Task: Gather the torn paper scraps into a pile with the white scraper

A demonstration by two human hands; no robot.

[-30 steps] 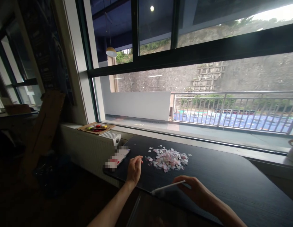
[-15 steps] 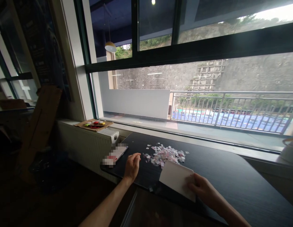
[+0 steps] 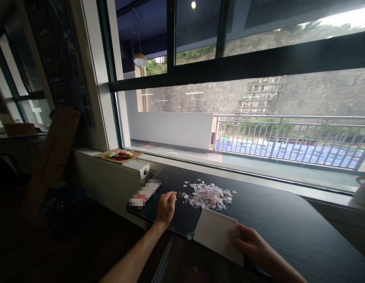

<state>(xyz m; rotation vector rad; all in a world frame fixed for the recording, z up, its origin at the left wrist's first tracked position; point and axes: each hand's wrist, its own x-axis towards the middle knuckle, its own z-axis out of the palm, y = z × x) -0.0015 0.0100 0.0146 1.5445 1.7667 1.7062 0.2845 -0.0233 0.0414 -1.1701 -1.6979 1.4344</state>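
While R hand (image 3: 248, 240) pinches the white card (image 3: 214, 232) by its R end, just this side of the paper bits (image 3: 208, 195) piled on the blk tbl (image 3: 276, 220), I see L hand (image 3: 166, 209) L of them, fingers curled & pressed tog; can't tell if it's holding anything.

The bare left forearm (image 3: 135, 253) slants up from the lower edge to a slightly bent wrist (image 3: 161, 225), the left hand (image 3: 166, 207) turned thumb side up with fingers (image 3: 172, 196) curled inward. The right forearm (image 3: 278, 261) angles in from the lower right, its right hand (image 3: 249, 241) pinching, thumb (image 3: 240, 244) extended leftward.
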